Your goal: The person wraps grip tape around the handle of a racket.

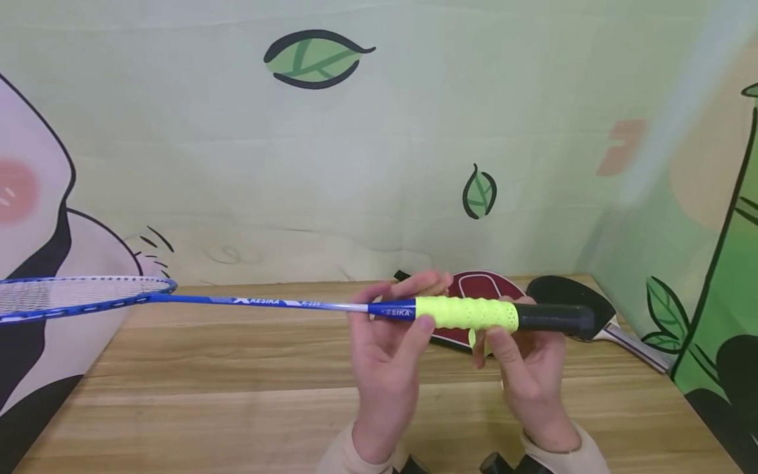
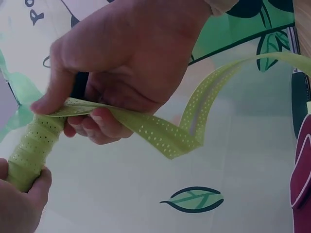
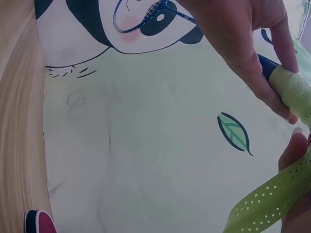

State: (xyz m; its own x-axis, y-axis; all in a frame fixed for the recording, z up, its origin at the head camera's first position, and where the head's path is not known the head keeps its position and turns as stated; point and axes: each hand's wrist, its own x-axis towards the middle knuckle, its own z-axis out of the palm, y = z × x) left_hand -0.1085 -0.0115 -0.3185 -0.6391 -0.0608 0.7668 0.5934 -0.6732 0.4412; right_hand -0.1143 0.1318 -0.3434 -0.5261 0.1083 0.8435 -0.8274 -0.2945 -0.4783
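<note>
A badminton racket [image 1: 296, 303] with a blue frame and shaft is held level above the table. Neon yellow perforated grip tape [image 1: 462, 313] is wound around the upper part of its handle, while the black lower end [image 1: 553, 318] shows bare. My left hand [image 1: 385, 362] holds the wrapped part near the blue cone, thumb in front and fingers behind. At the wrap's lower edge, my right hand [image 1: 533, 375] pinches the tape between thumb and fingers. From there a loose, folded strip of tape [image 2: 165, 136] trails away in the left wrist view.
Behind the hands, a red table tennis paddle [image 1: 485, 284] and a black paddle [image 1: 568, 296] lie at the back right of the wooden table [image 1: 237, 382]. A printed cloth backdrop [image 1: 207, 164] stands along the table's back and sides.
</note>
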